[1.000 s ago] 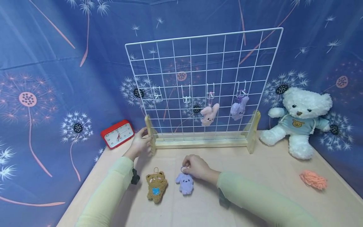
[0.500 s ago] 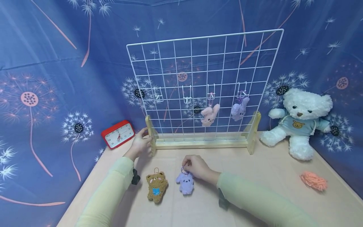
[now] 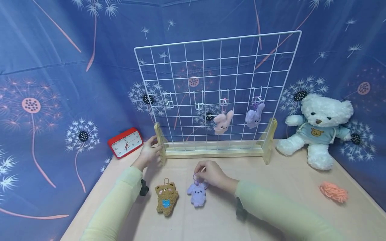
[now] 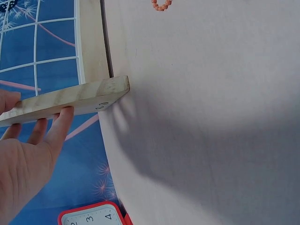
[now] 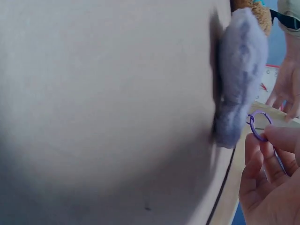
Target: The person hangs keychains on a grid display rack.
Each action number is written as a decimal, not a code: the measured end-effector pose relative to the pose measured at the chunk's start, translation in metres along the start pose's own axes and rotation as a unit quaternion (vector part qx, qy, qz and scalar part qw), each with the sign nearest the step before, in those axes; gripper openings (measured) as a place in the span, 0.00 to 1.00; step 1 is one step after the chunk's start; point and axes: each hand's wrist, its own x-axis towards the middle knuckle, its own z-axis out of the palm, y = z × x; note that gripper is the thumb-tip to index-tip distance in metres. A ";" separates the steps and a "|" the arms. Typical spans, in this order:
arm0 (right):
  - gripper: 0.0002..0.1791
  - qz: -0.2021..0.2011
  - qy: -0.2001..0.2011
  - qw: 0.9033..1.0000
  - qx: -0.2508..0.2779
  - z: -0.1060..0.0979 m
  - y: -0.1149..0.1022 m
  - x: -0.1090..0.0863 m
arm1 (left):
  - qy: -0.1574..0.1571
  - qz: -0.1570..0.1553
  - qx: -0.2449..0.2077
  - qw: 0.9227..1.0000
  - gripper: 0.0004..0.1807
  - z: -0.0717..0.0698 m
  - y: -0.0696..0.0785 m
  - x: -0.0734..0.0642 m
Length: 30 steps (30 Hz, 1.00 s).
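My right hand [image 3: 212,174] pinches the purple ring [image 5: 260,125] of a lavender plush dog keychain [image 3: 198,194] between thumb and fingers. Its body lies face up on the table, and the ring stands raised above its head. At the rack's left end, my left hand [image 3: 149,153] holds the wooden side support [image 4: 65,99], thumb on one face and fingers on the other. Left of the lavender plush lies a brown bear keychain [image 3: 166,200] with a blue patch. On the white wire grid [image 3: 203,68] hang a pink plush [image 3: 222,123] and another lavender plush [image 3: 254,116].
Two bare hooks [image 3: 198,105] sit on the left half of the grid. A red clock [image 3: 126,143] stands left of the rack. At the right are a white teddy bear [image 3: 321,129] in a blue top and a bundle of orange yarn [image 3: 333,191].
My right hand has risen slightly with the purple ring, tilting it up from the lavender plush dog's head. The left hand stays on the support.
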 end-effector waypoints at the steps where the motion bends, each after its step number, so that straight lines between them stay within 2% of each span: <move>1: 0.08 -0.002 0.000 1.000 0.003 -0.002 -0.002 0.000 | 0.001 -0.001 -0.001 1.000 0.34 0.000 0.000 0.000; 8: 0.07 -0.012 -0.001 1.000 0.015 -0.011 -0.013 -0.005 | 0.000 0.003 0.009 1.000 0.34 -0.001 0.001 -0.001; 20: 0.07 -0.050 0.017 0.999 0.007 -0.028 -0.033 -0.009 | 0.000 0.000 -0.001 1.000 0.34 -0.001 0.001 0.000; 30: 0.05 -0.084 0.013 0.996 0.014 -0.038 -0.039 -0.005 | 0.009 0.002 0.013 1.000 0.35 0.000 0.001 0.000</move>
